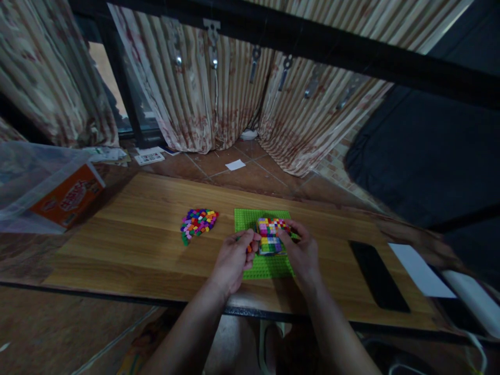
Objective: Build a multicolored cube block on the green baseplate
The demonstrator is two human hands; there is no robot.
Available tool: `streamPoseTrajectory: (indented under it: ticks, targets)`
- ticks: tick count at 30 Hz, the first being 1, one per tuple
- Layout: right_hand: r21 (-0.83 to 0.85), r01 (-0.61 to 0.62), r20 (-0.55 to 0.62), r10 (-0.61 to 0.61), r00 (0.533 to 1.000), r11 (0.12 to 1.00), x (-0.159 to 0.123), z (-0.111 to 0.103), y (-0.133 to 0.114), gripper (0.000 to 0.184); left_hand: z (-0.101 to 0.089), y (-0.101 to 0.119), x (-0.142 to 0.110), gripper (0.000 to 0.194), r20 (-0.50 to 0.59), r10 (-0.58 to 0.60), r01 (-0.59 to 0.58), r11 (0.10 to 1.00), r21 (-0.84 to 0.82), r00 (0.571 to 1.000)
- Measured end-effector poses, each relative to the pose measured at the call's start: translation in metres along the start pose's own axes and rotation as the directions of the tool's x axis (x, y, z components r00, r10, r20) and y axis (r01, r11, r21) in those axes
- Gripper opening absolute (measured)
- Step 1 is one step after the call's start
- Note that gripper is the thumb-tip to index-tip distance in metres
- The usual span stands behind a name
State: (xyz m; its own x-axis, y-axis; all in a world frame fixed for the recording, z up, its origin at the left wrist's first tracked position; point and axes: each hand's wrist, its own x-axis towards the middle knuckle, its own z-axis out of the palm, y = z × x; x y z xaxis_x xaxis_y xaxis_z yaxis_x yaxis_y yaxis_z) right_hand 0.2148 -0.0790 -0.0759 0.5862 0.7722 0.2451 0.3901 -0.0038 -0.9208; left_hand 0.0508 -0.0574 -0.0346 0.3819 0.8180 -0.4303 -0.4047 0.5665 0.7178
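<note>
A block built of multicoloured toy bricks (269, 241) sits on a green studded baseplate (265, 271) on the table. My left hand (234, 258) is curled closed at the block's left side, with small orange toy bricks (249, 249) showing between its fingers; how many it holds is hidden. My right hand (303, 252) grips the block's right side, its thumb on the top and its fingers partly hidden along the far right edge. Left of the baseplate lies a pile of loose toy bricks (198, 224) in many colours.
The wooden table (128, 245) has a black flat slab (378, 276) on its right part, beside a white sheet (420, 268). A clear plastic box (23, 182) with an orange label stands at the left. A dark bar (250, 28) with hanging metal clips crosses above.
</note>
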Motion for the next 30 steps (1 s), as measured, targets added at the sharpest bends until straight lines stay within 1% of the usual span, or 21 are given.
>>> streamPoseTrajectory:
  ticks: [4, 8, 12, 16, 22, 24, 26, 27, 28, 30]
  targets:
    - [0.082, -0.098, 0.033, 0.096, 0.995, 0.992, -0.001, 0.002, -0.002, 0.038, 0.0, 0.0, 0.0, 0.023, 0.002, -0.001, 0.001, 1.0, 0.001, 1.0]
    - [0.139, -0.141, 0.018, 0.14, 0.99, 0.98, -0.002, 0.003, -0.005, 0.038, 0.0, 0.0, 0.0, 0.021, -0.003, -0.007, 0.007, 1.0, 0.003, 1.0]
    - [0.126, -0.12, 0.017, 0.119, 0.993, 0.985, -0.001, 0.004, -0.004, 0.036, 0.0, 0.0, 0.0, 0.024, -0.004, -0.014, 0.014, 1.0, 0.0, 1.0]
    - [0.083, -0.082, 0.016, 0.081, 0.997, 0.993, -0.001, 0.004, -0.003, 0.035, 0.0, -0.001, 0.002, 0.029, 0.024, -0.011, 0.011, 1.0, -0.002, 1.0]
    - [0.102, -0.105, 0.058, 0.099, 0.993, 0.989, -0.004, -0.001, -0.003, 0.039, 0.0, 0.001, 0.0, 0.043, 0.06, -0.021, 0.022, 1.0, -0.01, 0.998]
    - [0.051, -0.038, -0.005, 0.038, 0.999, 0.998, -0.007, -0.002, -0.008, 0.037, 0.0, 0.003, -0.001, 0.048, 0.077, -0.037, 0.04, 0.999, -0.027, 0.996]
    - [-0.028, 0.106, -0.073, -0.108, 0.991, 0.994, -0.011, -0.003, -0.017, 0.03, 0.0, 0.003, -0.001, 0.053, 0.094, -0.058, 0.063, 0.997, -0.051, 0.994]
    - [-0.058, 0.193, -0.068, -0.197, 0.978, 0.979, -0.014, -0.002, -0.023, 0.026, 0.0, 0.003, -0.001, 0.055, 0.1, -0.067, 0.074, 0.995, -0.062, 0.993]
    - [-0.064, 0.267, -0.017, -0.269, 0.963, 0.962, -0.018, -0.001, -0.03, 0.022, 0.0, 0.003, 0.0, 0.057, 0.104, -0.076, 0.084, 0.994, -0.073, 0.992]
    - [-0.061, 0.358, 0.127, -0.348, 0.929, 0.932, -0.026, 0.003, -0.042, 0.019, 0.0, 0.002, 0.001, 0.057, 0.094, -0.091, 0.1, 0.99, -0.1, 0.991]
